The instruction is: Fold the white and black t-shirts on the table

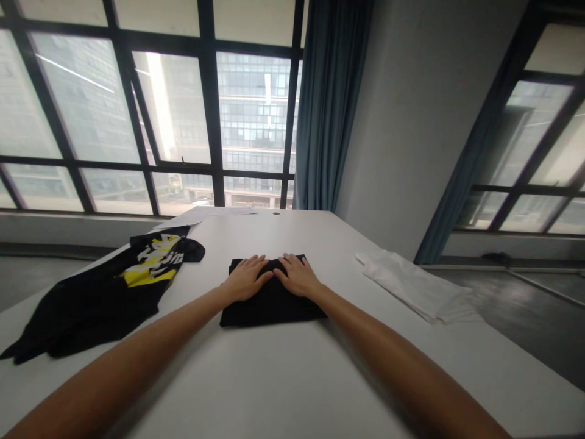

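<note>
A folded black cloth [274, 306] lies flat on the white table [256, 378], in the middle of the view. My left hand [247, 278] rests palm down on its upper left part, fingers spread and pointing away from me. On the upper right part lies my right hand [297, 275], also flat with its fingers apart. The two thumbs come close together near the middle of the cloth. Neither hand grips anything.
On the left, a black shirt [100, 299] with a yellow and white print lies spread out. A white folded cloth [411, 283] lies along the table's right side. Papers [196, 214] rest at the far end, before windows and a blue curtain [331, 110].
</note>
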Demonstrator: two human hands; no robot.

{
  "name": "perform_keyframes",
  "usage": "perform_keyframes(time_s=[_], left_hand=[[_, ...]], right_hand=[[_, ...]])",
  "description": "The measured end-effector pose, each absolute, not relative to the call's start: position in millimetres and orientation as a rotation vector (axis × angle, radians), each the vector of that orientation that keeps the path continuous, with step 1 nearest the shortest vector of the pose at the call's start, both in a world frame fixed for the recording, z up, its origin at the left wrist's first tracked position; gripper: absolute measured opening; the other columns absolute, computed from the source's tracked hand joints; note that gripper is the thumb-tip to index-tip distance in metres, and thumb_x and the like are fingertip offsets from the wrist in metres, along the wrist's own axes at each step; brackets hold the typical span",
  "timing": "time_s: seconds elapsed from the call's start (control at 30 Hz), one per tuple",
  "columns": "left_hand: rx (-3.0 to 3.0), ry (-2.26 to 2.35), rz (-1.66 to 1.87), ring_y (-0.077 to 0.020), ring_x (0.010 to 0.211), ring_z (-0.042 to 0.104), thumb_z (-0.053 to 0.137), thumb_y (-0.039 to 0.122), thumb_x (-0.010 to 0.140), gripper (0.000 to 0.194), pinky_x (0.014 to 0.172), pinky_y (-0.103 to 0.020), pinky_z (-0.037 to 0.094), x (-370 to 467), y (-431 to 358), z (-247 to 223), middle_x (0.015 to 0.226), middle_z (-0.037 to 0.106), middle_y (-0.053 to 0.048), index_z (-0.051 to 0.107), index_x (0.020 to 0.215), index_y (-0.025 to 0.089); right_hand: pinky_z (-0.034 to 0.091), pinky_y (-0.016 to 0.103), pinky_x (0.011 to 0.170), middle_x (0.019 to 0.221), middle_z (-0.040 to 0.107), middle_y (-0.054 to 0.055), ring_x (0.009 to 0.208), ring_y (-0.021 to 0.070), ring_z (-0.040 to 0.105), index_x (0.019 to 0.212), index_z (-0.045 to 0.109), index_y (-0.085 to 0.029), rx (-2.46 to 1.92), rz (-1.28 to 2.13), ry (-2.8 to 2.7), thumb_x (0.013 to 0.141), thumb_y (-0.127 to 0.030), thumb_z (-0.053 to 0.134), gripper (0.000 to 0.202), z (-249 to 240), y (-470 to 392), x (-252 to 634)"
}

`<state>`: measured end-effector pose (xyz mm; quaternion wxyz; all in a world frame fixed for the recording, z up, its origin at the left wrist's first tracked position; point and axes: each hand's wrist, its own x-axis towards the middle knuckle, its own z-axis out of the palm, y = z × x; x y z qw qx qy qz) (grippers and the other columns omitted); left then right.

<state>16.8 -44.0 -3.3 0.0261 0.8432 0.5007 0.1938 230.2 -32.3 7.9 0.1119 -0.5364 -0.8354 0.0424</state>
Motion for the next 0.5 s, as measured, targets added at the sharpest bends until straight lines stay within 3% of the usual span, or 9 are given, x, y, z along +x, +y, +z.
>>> perform_keyframes(time_s=[0.13,0.27,0.5], left_hand=[[2.490,1.778,0.448,-0.0333,0.146,0.025,0.031,0.056,0.098,0.066,0.116,-0.051,0.021,20.7,-7.7,-25.3,0.157,0.032,-0.018,0.042,0.146,0.013],[2.481,1.788,0.402,-0.0329,0.146,0.025,0.030,0.059,0.097,0.068,0.116,-0.050,0.021,9.4,2.7,-40.6,0.157,0.031,-0.018,0.042,0.147,0.014],[2.406,1.874,0.356,-0.0315,0.148,0.021,0.029,0.055,0.098,0.068,0.118,-0.051,0.014,9.0,-14.9,-18.9,0.158,0.028,-0.019,0.038,0.149,0.010]], right_hand=[[0.007,0.054,0.119,0.163,0.016,0.008,0.150,0.0269,0.008,0.155,0.024,-0.019,-1.695,0.285,-2.482,0.097,-0.063,0.023,0.073,-4.2,-4.5,224.3],[0.009,0.053,0.119,0.163,0.015,0.009,0.150,0.0271,0.009,0.156,0.024,-0.018,-1.688,0.358,-2.497,0.096,-0.064,0.022,0.076,-13.5,2.3,230.9],[0.009,0.050,0.120,0.163,0.016,0.009,0.150,0.0244,0.009,0.155,0.023,-0.016,-1.669,0.365,-2.463,0.096,-0.065,0.023,0.076,-11.6,3.7,237.4]])
